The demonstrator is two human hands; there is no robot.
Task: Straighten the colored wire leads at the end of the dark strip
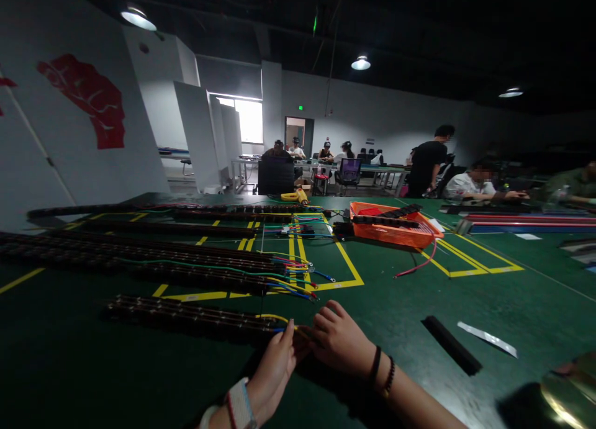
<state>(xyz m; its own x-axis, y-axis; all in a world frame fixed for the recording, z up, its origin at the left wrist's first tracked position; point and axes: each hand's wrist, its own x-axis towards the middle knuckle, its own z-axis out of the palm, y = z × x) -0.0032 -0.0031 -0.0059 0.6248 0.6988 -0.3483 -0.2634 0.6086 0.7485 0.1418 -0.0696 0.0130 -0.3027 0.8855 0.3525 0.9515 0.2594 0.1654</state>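
In the head view a black cable chain (186,317) lies across the near part of the green table. From its right end come a yellow wire (270,317) and a blue wire (278,330). My left hand (274,364) is closed round these wires, thumb on top. Just right of it, my right hand (342,339) is curled with its fingertips at the wires' ends, close to the left fingers. The fingertips hide the ends. More cable chains (186,261) lie behind, with several coloured wires (298,280) sticking out at their right ends.
An orange tray (391,233) holds black chain pieces, and a red wire (426,264) hangs from it. Behind stands a yellow heat gun (295,196). A black strip (451,345) and a white strip (487,338) lie at right, near a shiny round object (570,392). Several people are further back.
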